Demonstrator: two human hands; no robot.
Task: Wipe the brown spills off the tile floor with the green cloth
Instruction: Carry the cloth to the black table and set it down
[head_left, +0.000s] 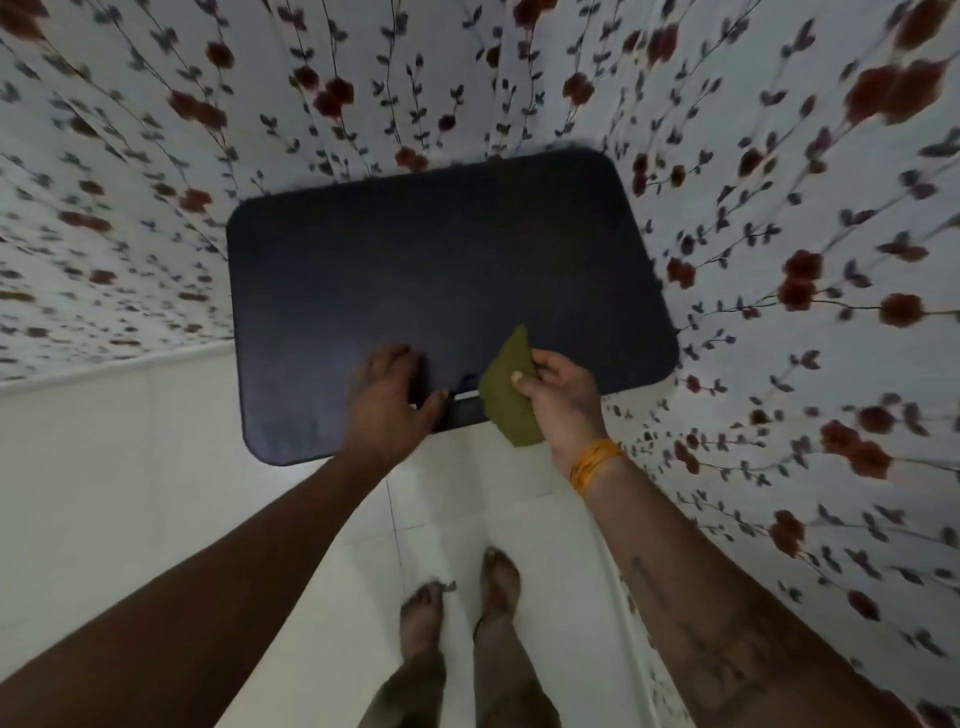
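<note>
**Cloth in hand, wiping not yet begun**

The right hand (558, 400) pinches the green cloth (506, 395) between thumb and fingers, holding it in the air just right of the frame's centre, above the near edge of a dark, round-cornered lap desk (415, 270). The left hand (392, 400) is closed over that same near edge, thumb under and fingers on top, beside a slot in the desk. The desk lies partly on a floral bedsheet (779, 208) filling the upper and right frame. The white tile floor (156, 467) shows at lower left and centre, with bare feet (462, 597) standing on it; no brown spills are plain there. This looks like preparation: next, the cloth must come down to the tiles where the spills lie.
</note>
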